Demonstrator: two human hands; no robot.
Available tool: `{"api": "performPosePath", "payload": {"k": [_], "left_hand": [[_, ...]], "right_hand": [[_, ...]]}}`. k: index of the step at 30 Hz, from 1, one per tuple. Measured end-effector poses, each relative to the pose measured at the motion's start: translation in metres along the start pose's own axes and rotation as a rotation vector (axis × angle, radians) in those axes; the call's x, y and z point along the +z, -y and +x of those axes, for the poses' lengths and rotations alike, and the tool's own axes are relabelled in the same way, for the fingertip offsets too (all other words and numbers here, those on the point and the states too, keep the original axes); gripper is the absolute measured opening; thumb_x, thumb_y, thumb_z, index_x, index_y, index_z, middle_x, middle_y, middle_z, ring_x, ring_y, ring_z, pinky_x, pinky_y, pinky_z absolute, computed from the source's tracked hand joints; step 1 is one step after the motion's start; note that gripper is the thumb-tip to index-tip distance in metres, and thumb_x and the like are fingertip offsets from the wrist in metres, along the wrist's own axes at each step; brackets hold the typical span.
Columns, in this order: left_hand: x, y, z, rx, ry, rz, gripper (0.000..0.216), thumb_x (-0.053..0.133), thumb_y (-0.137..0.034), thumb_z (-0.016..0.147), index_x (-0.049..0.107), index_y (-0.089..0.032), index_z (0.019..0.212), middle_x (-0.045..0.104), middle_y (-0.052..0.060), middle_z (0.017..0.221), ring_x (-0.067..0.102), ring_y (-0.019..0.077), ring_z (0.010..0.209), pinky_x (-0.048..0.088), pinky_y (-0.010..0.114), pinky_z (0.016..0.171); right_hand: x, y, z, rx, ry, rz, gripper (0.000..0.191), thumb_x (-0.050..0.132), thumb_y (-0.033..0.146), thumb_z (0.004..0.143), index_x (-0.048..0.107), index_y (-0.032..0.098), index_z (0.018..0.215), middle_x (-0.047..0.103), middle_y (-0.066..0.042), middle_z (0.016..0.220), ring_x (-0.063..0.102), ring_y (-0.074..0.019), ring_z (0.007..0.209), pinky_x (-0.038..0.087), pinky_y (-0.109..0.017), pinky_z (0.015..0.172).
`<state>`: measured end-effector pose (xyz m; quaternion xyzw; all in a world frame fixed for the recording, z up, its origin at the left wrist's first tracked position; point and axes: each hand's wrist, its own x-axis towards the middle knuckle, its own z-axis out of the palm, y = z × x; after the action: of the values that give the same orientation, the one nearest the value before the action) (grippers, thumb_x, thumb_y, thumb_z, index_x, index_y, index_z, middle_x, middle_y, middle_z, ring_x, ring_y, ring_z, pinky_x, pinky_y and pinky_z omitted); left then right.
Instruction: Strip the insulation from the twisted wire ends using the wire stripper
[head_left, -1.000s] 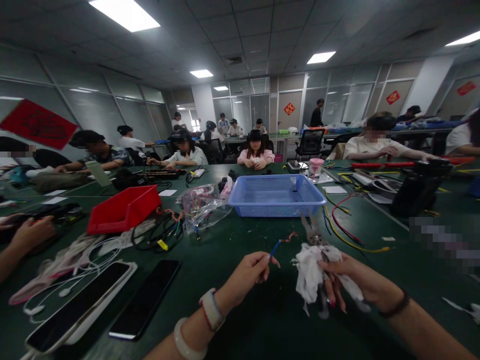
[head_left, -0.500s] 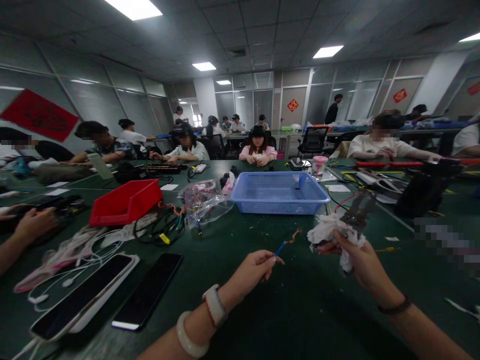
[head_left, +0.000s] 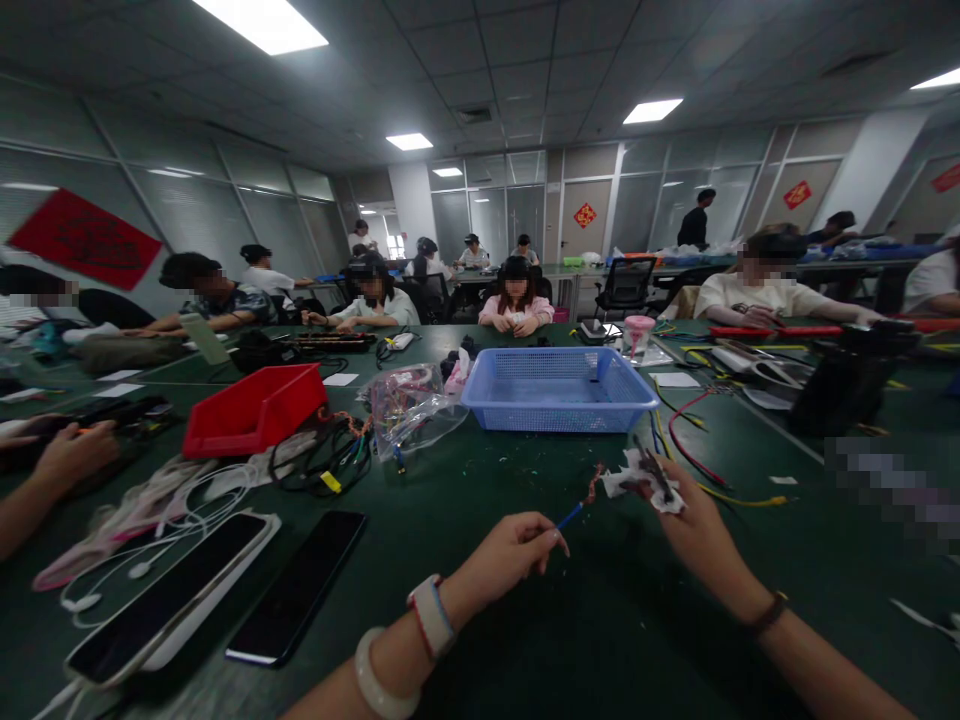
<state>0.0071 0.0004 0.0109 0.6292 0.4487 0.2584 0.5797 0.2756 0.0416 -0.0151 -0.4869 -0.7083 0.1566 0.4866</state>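
Note:
My left hand (head_left: 517,545) pinches a blue wire (head_left: 571,515) between thumb and fingers. The wire's bare copper end (head_left: 592,485), kinked and twisted, points up and to the right. Closed around grey metal pliers (head_left: 651,468), my right hand (head_left: 686,510) also holds crumpled white tissue (head_left: 626,478) wrapped about them. The tissue's left edge is right beside the copper tip; whether they touch I cannot tell. Fingers and tissue hide much of the pliers.
Beyond my hands stands a blue mesh basket (head_left: 559,417). To its left are a plastic bag (head_left: 412,405), a red bin (head_left: 251,410) and cables (head_left: 330,455). Two phones (head_left: 296,590) (head_left: 172,590) lie at left. Coloured wires (head_left: 697,455) lie at right; co-workers sit around.
My right hand has moved left and turned, bringing pliers and tissue from upright to beside the copper end. My left hand has shifted slightly, still pinching the blue wire.

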Motion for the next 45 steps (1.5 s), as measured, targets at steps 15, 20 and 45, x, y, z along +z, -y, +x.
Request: {"api": "performPosePath", "payload": {"k": [15,20,45], "left_hand": [[-0.001,0.006,0.003,0.005,0.024,0.063,0.036,0.043,-0.039,0.093,0.067,-0.013,0.098,0.042,-0.006,0.059,0.037,0.0081,0.052,0.027,0.021,0.053],[0.000,0.003,0.001,0.006,0.031,0.099,0.036,0.045,-0.039,0.092,0.068,-0.012,0.098,0.046,-0.005,0.059,0.040,0.0086,0.054,0.028,0.021,0.054],[-0.003,-0.001,0.001,0.023,0.012,0.109,0.033,0.050,-0.039,0.090,0.068,-0.013,0.100,0.045,-0.005,0.059,0.036,0.0082,0.052,0.023,0.022,0.051]], "right_hand": [[0.001,0.007,-0.003,-0.103,0.120,-0.310,0.050,0.045,0.012,0.081,0.044,0.026,0.128,0.053,-0.008,0.129,0.054,-0.0230,0.117,0.043,-0.045,0.101],[0.002,0.010,-0.005,-0.148,0.131,-0.455,0.054,0.043,0.010,0.080,0.042,0.026,0.132,0.050,-0.007,0.135,0.054,-0.0248,0.119,0.047,-0.044,0.097],[0.000,0.023,-0.002,-0.363,0.209,-0.712,0.066,0.044,0.000,0.069,0.045,0.019,0.133,0.051,-0.011,0.137,0.058,-0.0258,0.112,0.050,-0.040,0.093]]}}
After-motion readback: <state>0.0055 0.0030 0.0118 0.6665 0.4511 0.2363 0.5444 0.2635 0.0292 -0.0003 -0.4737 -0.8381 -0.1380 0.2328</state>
